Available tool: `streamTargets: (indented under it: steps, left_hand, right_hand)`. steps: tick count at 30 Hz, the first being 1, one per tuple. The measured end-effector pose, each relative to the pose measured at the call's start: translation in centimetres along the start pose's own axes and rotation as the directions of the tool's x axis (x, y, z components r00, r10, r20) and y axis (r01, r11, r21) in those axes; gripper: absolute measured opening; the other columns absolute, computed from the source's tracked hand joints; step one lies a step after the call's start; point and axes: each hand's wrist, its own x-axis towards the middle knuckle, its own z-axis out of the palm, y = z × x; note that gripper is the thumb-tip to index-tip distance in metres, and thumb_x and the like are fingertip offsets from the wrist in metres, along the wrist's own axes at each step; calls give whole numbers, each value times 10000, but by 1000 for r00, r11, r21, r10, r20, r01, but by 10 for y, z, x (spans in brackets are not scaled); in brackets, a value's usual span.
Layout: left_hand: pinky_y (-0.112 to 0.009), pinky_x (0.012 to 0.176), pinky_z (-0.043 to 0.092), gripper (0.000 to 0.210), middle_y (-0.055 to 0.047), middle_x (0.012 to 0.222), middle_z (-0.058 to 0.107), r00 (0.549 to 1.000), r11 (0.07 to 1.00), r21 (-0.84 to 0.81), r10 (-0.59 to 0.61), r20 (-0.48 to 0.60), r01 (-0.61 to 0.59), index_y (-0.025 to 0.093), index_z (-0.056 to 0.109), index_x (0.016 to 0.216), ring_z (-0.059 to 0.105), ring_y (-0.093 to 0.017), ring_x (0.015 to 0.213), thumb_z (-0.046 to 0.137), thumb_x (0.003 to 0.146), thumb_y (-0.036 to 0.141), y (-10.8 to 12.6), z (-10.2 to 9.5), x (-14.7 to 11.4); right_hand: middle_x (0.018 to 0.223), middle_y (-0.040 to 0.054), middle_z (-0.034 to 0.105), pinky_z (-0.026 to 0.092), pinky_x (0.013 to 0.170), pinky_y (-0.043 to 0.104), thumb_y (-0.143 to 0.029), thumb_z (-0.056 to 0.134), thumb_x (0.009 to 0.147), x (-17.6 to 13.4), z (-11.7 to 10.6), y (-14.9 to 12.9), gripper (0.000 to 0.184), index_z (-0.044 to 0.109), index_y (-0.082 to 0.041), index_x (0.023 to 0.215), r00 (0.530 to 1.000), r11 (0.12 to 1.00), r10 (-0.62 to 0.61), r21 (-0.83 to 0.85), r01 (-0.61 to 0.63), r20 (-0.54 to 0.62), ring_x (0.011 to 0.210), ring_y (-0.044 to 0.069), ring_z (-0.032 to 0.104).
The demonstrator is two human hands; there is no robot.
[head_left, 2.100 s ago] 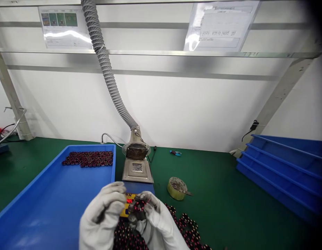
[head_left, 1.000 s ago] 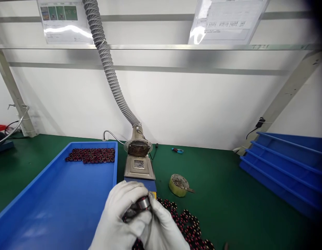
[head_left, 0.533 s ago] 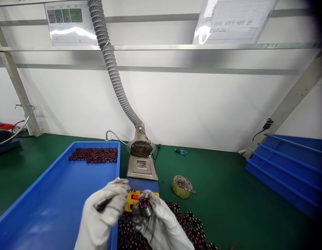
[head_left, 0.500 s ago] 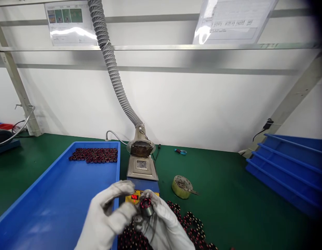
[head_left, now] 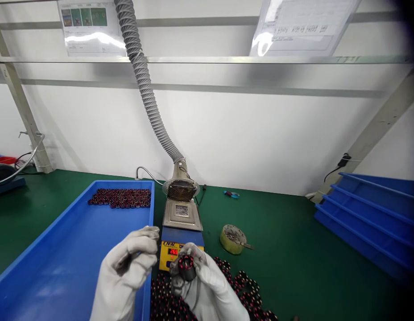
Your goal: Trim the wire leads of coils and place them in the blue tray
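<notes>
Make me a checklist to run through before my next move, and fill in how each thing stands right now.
1. Ring-shaped part held in the right grip: ok.
2. Left grip free: cannot tell; the curled glove may hide something.
3. Display lit: ok, red digits show; exact reading, cannot tell.
4. Fume hood at the back of the solder pot: ok; whether it draws air, cannot tell.
5. Rings inside the blue tray: ok, grouped at its far end.
</notes>
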Motion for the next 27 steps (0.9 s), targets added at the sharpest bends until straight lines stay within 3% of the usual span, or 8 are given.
streamTargets:
  steps: [5,9,13,16,17,19,22,27]
  left_hand:
    - [-215,811,468,125,-28,910,669,946,980,196,-44,322,-21,253,695,754,597,-189,925,614,707,171,2,11,1]
    - [-241,824,460,137,-16,781,670,959,977,66,185,216,-204,254,691,728,594,-194,885,582,727,172,-4,13,-3]
    - [-166,840,442,90,-1,954,681,998,998,-4,58,-32,-58,271,707,784,592,-168,973,673,706,240,-5,8,0]
    - [-191,719,501,369,-52,939,685,968,980,-32,-191,165,199,236,695,951,629,-207,881,778,599,310,-3,16,3]
    - [-206,674,513,450,-69,917,689,928,958,-74,-246,279,277,220,678,1004,636,-215,836,795,585,339,-3,22,3]
    - [-200,602,510,429,-80,840,697,872,892,-220,-288,396,394,198,688,982,637,-188,727,788,617,400,-8,34,2]
    - [-180,606,514,286,-65,690,695,919,811,-439,-298,259,387,176,731,750,621,-142,607,805,606,412,-23,45,-2]
    - [-256,909,463,267,41,816,703,980,832,-540,-188,-58,128,280,705,700,635,-172,856,832,526,436,-27,30,-2]
  right_hand:
    - [644,-5,681,528,551,233,-253,733,675,-4,8,-3,111,647,-182,674,999,997,-38,68,40,-34,521,106,620]
    - [734,6,694,531,561,227,-230,736,669,-17,30,2,125,622,-206,714,948,971,-225,29,237,-223,607,129,648]
    - [855,13,707,542,658,243,-110,768,597,-26,52,8,279,596,-234,778,742,846,-531,-208,490,-409,799,169,674]
    - [963,-2,699,525,767,290,-6,703,614,-33,57,15,373,618,-282,851,456,561,-827,-529,637,-328,928,179,645]
    - [1000,-6,694,512,808,319,14,682,622,-36,55,18,426,623,-308,894,421,473,-875,-612,634,-241,952,185,635]
    - [1056,-3,683,491,864,378,7,669,644,-41,50,21,484,621,-353,964,462,374,-883,-717,588,-82,974,207,626]
    - [1096,6,666,482,882,433,-48,669,686,-46,41,24,439,623,-379,970,559,353,-829,-765,538,10,986,238,623]
    - [1060,-11,657,478,869,401,-16,603,733,-45,39,21,514,600,-405,1069,367,232,-930,-798,557,-14,992,199,600]
